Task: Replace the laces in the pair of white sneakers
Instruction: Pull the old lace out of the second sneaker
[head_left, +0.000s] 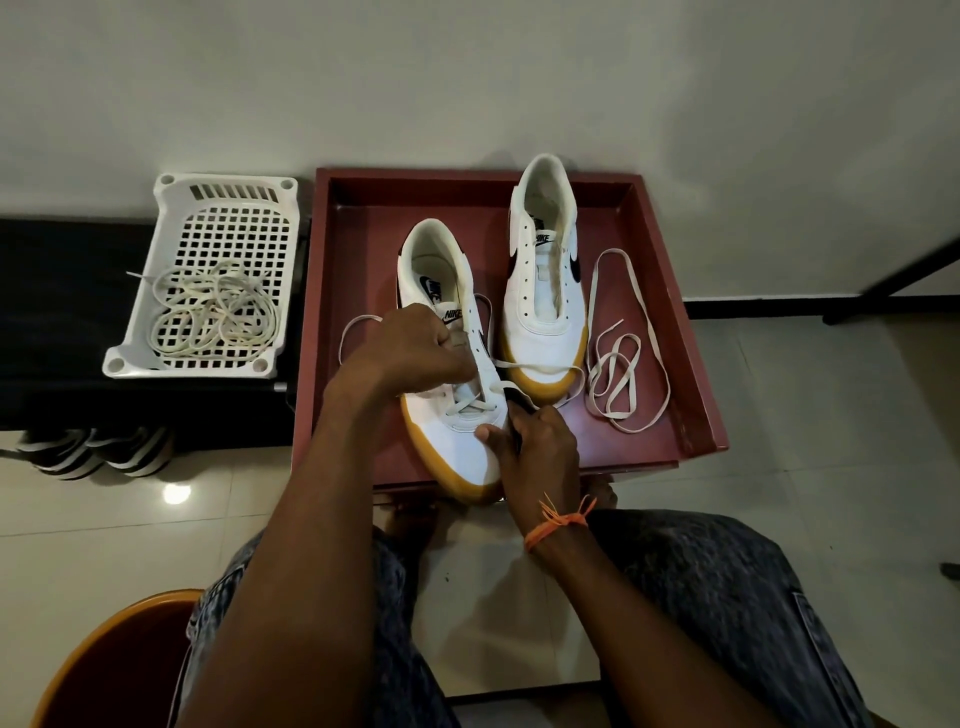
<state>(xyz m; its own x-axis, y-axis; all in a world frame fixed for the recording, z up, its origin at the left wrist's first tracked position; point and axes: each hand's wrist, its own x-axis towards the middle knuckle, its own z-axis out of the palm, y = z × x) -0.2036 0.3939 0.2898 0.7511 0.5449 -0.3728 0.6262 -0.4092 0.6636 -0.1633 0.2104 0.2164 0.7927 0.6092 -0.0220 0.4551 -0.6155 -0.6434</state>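
Two white sneakers with tan soles stand in a dark red tray (675, 322). The left sneaker (457, 436) has a white lace threaded through its lower eyelets. My left hand (415, 348) is closed over the sneaker's tongue and pinches one end of that lace. My right hand (535, 441) grips the sneaker's right side near the toe and holds the other lace end (540, 369), which trails across the right sneaker's toe. The right sneaker (545, 291) has bare eyelets. A loose white lace (618, 358) lies coiled in the tray to its right.
A white plastic basket (156, 358) with a tangle of older laces (218, 317) sits on a black bench to the left. Sandals lie on the tiled floor beneath it. An orange stool edge (104, 654) shows at bottom left. A wall stands behind the tray.
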